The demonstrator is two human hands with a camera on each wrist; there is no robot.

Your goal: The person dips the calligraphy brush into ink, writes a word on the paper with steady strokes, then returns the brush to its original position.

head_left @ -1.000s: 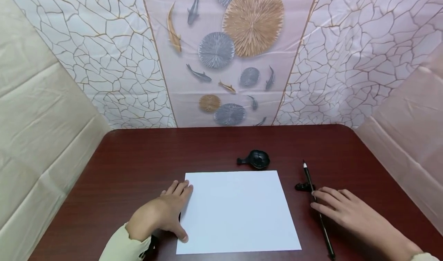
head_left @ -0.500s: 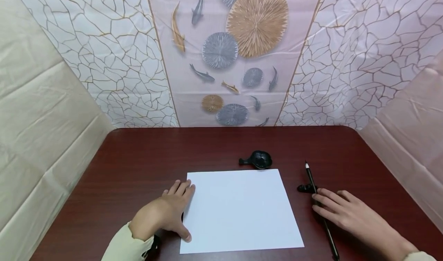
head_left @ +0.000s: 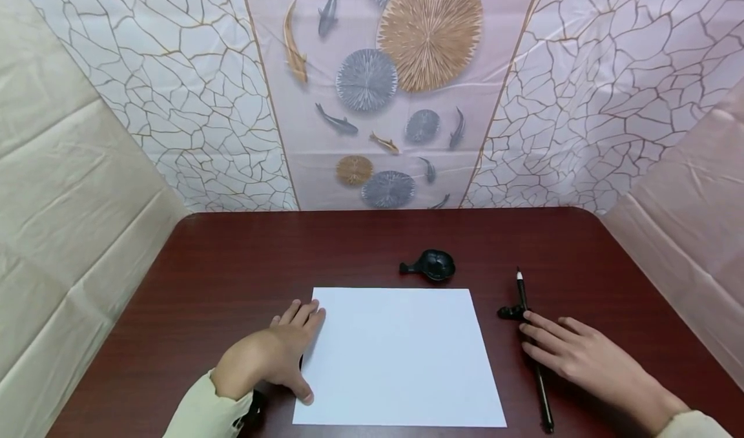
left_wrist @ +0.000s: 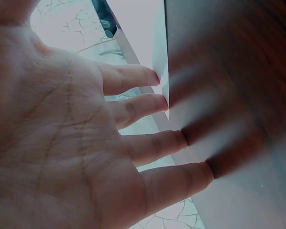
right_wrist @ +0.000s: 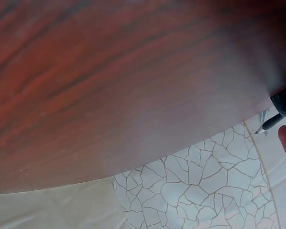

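Observation:
A white sheet of paper [head_left: 401, 360] lies in the middle of the table in the head view. My left hand [head_left: 270, 354] rests on its left edge, fingers spread and straight, thumb near the lower corner. The left wrist view shows the palm [left_wrist: 62, 124] with fingertips at the paper's edge. At right, a black writing brush [head_left: 542, 393] with a pale tip leans on a small black brush rest [head_left: 509, 312]. My right hand [head_left: 587, 354] lies over the brush, its extended fingers touching the shaft; the thumb is hidden. In the right wrist view the brush tip [right_wrist: 271, 123] shows beside one finger.
A black handled ink dish [head_left: 437, 265] sits just behind the paper. The dark red table [head_left: 279, 244] ends at a patterned cloth backdrop [head_left: 203, 102], with pale cloth walls on both sides.
The brush has turned slightly under the right fingers, its tail end shifting left and its tip right. The left hand stays at the paper's edge; the view shifts a little.

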